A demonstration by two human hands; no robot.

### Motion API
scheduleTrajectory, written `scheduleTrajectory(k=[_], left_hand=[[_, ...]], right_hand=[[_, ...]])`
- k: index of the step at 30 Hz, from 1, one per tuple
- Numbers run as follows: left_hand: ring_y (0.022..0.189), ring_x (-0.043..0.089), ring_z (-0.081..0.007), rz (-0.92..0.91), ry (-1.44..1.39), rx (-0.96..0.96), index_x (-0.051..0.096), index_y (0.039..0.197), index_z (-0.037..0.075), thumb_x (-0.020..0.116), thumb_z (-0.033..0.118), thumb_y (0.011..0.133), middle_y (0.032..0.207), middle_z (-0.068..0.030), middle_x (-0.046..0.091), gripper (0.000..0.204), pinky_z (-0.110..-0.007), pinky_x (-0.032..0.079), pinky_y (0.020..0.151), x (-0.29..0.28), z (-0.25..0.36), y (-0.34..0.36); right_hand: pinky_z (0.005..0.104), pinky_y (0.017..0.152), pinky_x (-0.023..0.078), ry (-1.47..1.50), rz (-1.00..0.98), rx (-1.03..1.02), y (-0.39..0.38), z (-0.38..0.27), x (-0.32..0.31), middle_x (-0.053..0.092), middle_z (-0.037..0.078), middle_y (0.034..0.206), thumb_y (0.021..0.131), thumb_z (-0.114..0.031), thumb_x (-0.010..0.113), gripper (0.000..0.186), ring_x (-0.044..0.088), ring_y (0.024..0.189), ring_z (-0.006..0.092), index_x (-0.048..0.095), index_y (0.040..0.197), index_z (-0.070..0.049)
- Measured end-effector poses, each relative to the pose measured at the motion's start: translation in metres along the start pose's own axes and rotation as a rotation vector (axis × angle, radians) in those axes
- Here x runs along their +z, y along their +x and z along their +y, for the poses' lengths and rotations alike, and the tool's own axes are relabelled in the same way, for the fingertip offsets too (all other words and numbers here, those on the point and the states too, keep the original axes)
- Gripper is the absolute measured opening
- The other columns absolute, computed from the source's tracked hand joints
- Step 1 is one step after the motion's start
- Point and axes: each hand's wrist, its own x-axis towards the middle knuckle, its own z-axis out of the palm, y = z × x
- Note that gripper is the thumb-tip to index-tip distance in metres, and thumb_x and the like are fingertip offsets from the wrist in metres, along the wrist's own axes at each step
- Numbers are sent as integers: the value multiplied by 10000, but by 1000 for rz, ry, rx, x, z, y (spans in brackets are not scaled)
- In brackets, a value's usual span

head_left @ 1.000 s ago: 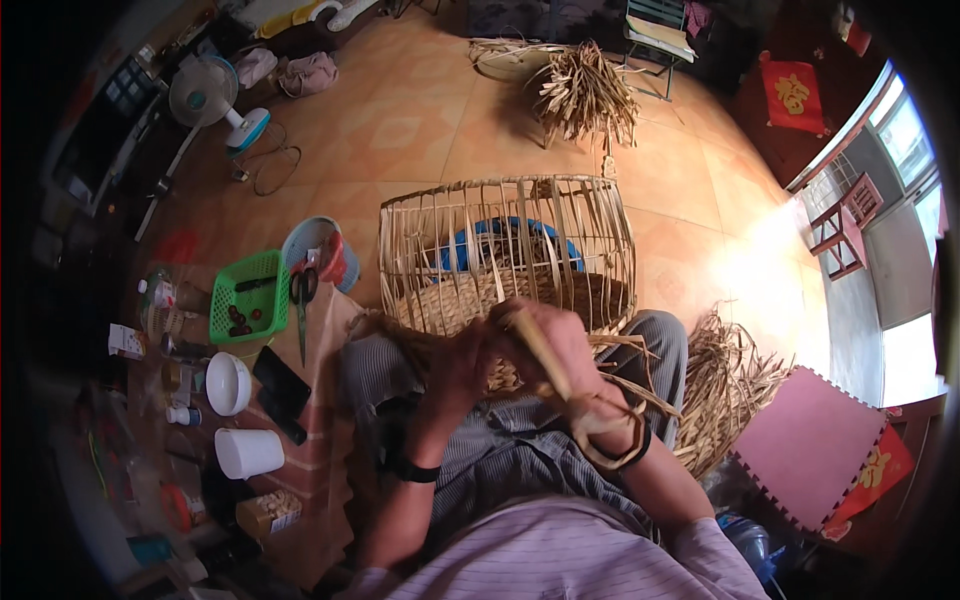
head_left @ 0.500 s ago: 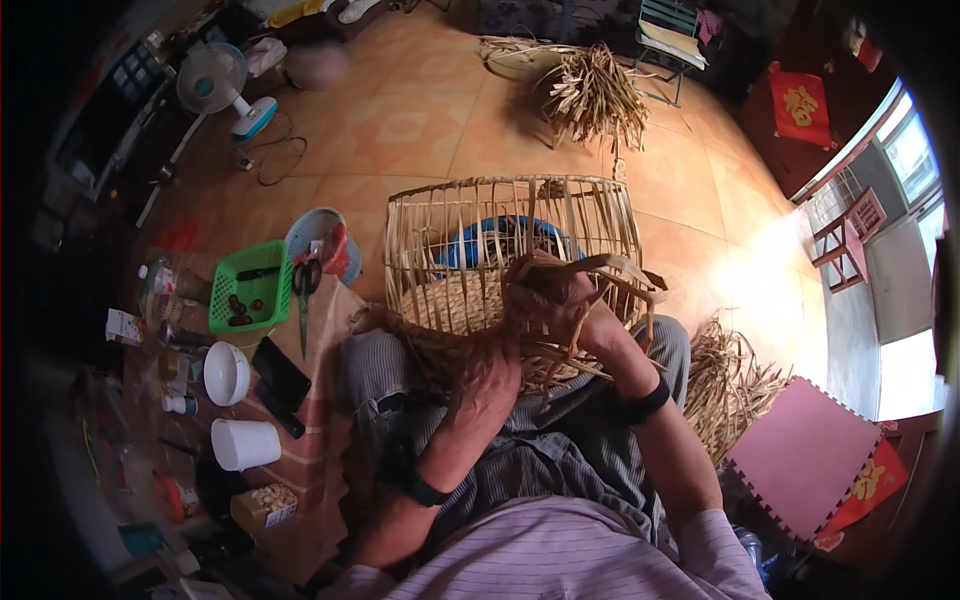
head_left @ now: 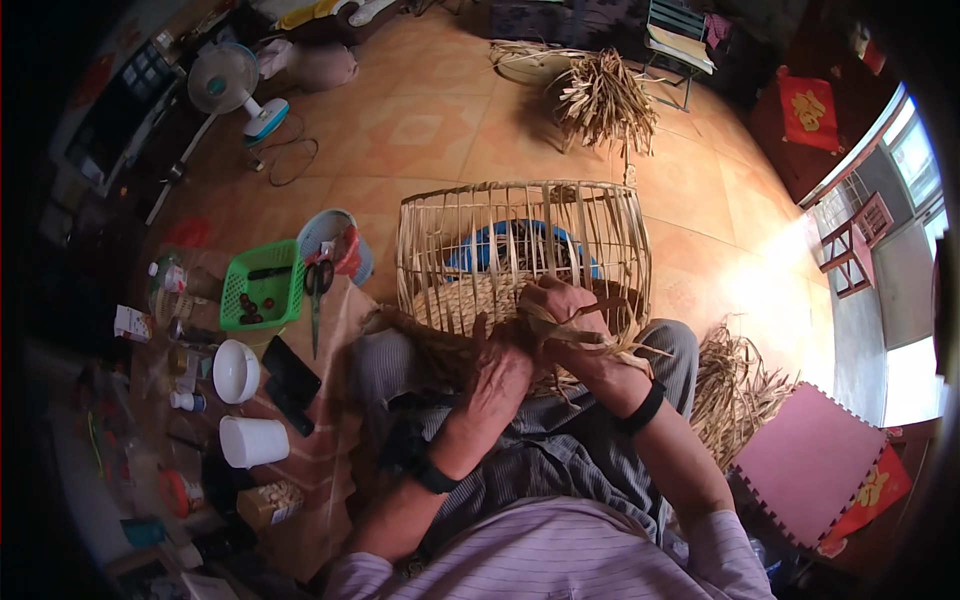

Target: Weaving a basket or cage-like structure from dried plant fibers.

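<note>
A half-woven basket (head_left: 456,304) lies across my lap, with a dense plaited base and an open frame of upright strips rising toward the far side. My right hand (head_left: 566,306) is closed over the near edge, gripping a dried leaf strip (head_left: 610,347) whose loose ends trail over the wrist. Close beside it, my left hand (head_left: 500,372) presses its closed fingers on the near woven edge of the basket. Both sets of fingertips are partly hidden by the weave. Through the frame a blue basin (head_left: 480,248) holding dry strips is visible.
On the left, a table holds a green basket (head_left: 235,290), scissors (head_left: 317,290), a white bowl (head_left: 236,371), a white cup (head_left: 252,442) and a black phone (head_left: 291,370). Dried leaf bundles lie ahead (head_left: 605,100) and right (head_left: 740,385), near a pink foam mat (head_left: 810,465). A fan (head_left: 222,80) stands far left.
My right hand has come down toward the basket's near edge, and the raised strip now lies low across my wrist. My left hand stays nearly in place. The whole view has shifted slightly.
</note>
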Motion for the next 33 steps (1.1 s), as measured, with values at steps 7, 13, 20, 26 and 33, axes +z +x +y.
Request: scheduleTrajectory(k=[7,13,20,26,33], left_hand=[[1116,689,-401,-186,-2,-122,766,1083,20,895,221,841,1097,-202,726,340,-537,530,1052,-11,2,5],[1170,710,-387,-125,-227,-104,767,1205,9,883,336,903,1151,-194,748,461,-492,526,1057,-31,-6,12],[1165,692,-428,-210,-523,-259,676,1284,23,667,200,1105,1156,-192,715,252,-506,543,998,-34,-12,19],[1120,684,-444,-191,-332,-168,639,1249,21,560,184,1161,1153,-225,702,202,-522,553,907,-17,-17,21],[997,732,-388,-260,-466,-320,714,1063,-34,642,248,1123,1025,-221,730,296,-449,564,881,9,-20,27]], right_hand=[[533,742,560,312,81,87,4,7,6,710,200,977,896,-202,774,216,703,891,480,683,1022,-52],[486,857,628,485,87,92,-10,3,-1,749,220,1095,882,-237,867,692,790,1005,407,578,1485,-56],[288,659,585,1202,218,453,-44,12,-11,761,72,987,995,-54,843,496,743,825,133,609,1431,-26],[213,522,477,1695,387,662,-89,18,-5,787,46,927,1005,-85,852,354,611,593,56,662,1298,-28],[344,763,595,1190,62,633,-97,-11,-10,773,95,983,986,-239,900,445,755,886,164,650,1263,4]])
